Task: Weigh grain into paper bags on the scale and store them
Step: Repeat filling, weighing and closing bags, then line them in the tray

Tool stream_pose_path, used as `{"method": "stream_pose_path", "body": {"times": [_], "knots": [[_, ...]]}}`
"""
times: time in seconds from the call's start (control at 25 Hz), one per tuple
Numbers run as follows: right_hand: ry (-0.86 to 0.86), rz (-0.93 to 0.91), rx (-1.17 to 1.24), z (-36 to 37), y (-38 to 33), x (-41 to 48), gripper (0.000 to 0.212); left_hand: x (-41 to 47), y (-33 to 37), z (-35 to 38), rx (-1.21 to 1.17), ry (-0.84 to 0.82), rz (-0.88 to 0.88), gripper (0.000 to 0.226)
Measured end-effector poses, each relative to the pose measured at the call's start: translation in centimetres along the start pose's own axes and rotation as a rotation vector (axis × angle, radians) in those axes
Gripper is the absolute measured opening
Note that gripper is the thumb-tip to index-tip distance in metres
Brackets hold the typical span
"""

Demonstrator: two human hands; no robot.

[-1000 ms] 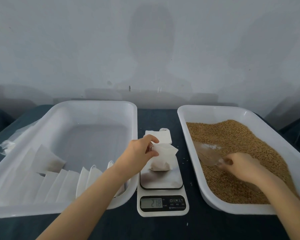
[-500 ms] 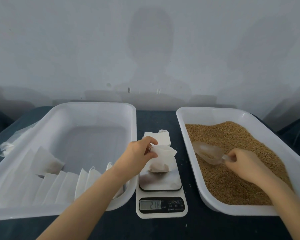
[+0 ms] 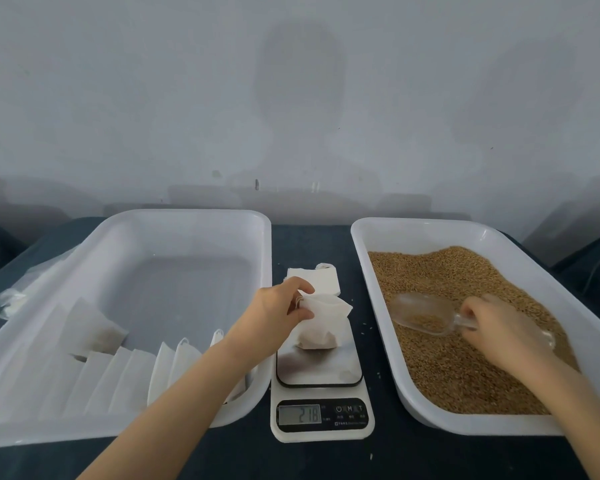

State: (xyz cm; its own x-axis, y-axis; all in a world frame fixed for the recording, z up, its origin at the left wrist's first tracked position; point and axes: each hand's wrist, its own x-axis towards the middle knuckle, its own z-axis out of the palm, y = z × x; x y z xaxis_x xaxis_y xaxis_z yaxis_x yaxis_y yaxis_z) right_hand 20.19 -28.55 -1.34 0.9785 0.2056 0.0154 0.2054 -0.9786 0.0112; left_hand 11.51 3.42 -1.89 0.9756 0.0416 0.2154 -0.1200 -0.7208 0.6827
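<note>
My left hand (image 3: 280, 308) pinches bag (image 3: 321, 325) mouth, steadying it upright on scale (image 3: 321, 393) for topping up. Right hand (image 3: 499, 329), right of scale, grips loaded scoop (image 3: 421, 315) over grain tray (image 3: 371, 271).

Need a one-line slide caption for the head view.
Left hand holds a paper bag open on the scale while right hand lifts a scoop of grain.

White paper bag (image 3: 321, 323) is sitting partly filled on scale (image 3: 321, 372) reading 218; clear scoop (image 3: 421, 315) is holding grain (image 3: 465, 341) in the tray; filled bags (image 3: 118, 375) are standing in a row.
</note>
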Motion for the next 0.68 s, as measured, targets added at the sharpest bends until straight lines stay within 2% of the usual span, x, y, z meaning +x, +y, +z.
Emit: {"method": "stream_pose_path", "body": {"times": [0.12,0.32,0.68], "knots": [[-0.045,-0.019,0.151,0.4,-0.9,0.0,0.014,0.1,0.0,0.0,0.001,0.003,0.005,0.027],[-0.117,0.062,0.4,0.4,0.1,-0.3,0.015,0.1,0.0,0.0,0.0,-0.001,0.005,0.027],[-0.119,0.074,0.336,-1.4,2.4,-1.1,0.018,0.0,0.1,0.0,-0.016,0.003,-0.001,0.026]]}}
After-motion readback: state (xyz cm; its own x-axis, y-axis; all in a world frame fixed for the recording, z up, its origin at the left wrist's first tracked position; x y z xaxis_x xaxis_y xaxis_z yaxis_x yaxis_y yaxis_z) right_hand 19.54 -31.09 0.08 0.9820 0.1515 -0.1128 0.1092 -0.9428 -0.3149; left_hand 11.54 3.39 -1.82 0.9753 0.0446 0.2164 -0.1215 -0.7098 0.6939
